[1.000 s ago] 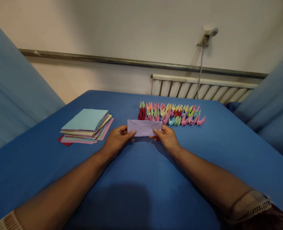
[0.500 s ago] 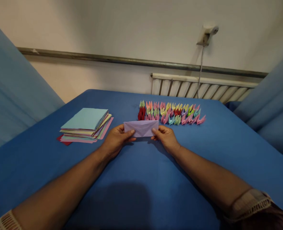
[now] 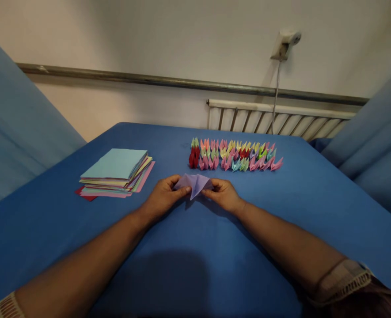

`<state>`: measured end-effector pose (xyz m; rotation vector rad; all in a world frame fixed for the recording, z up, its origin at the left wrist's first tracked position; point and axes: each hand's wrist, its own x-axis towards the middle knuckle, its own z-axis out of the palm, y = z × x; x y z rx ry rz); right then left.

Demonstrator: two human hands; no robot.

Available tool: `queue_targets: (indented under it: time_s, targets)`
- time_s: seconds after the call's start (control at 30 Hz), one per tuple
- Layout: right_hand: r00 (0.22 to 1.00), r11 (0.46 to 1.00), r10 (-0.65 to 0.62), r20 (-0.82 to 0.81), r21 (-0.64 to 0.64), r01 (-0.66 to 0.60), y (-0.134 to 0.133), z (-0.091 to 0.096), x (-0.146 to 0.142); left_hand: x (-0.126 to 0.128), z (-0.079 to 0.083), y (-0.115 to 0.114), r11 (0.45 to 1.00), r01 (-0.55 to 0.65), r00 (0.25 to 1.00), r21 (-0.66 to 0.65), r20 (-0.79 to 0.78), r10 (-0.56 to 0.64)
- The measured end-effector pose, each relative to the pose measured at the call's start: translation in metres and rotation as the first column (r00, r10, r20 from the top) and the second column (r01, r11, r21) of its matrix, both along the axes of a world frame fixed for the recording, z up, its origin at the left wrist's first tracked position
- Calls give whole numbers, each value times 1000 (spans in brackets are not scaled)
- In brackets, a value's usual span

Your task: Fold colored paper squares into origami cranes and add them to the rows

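A purple sheet of origami paper [image 3: 194, 183], partly folded, is held up between my two hands near the middle of the table. My left hand [image 3: 165, 194] pinches its left end, thumb in front. On the right end, my right hand [image 3: 226, 194] has a like pinch. The paper bends at its middle, with a pointed flap sticking down toward me. Fingers behind the paper are partly hidden.
Left of my hands lies a stack of coloured paper [image 3: 115, 163], light blue on top. Several folded paper figures [image 3: 226, 163] stand in rows behind my right hand. The blue-covered table [image 3: 248, 256] reaches a wall with a radiator [image 3: 281, 115]. Curtains [image 3: 13, 110] hang at both sides.
The purple paper was a flat rectangle with a triangle crease; now its middle is pushed in and its ends are bent. My hands have come slightly closer together.
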<state>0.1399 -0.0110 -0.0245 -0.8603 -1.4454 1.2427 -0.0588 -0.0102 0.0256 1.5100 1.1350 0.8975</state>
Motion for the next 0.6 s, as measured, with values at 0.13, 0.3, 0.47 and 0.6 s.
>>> queue_targets:
  time_s: [0.13,0.3,0.47,0.6]
  targets:
    - [1000,999,13,27,-40,-12,-3,2,1,3,2,-5,1000,15,999,23,-46,-14]
    - [995,1000,-12,103,-19,14,-6,2,0,6,4,-9,996,13,995,87,-97,-5]
    - [999,1000,-13,53,-1,13,-5,-4,-3,9,6,-11,977,74,988,200,-144,-46]
    - [999,999,32,21,-30,-32,-5,0,-2,10,7,-12,930,99,976,354,-216,-21]
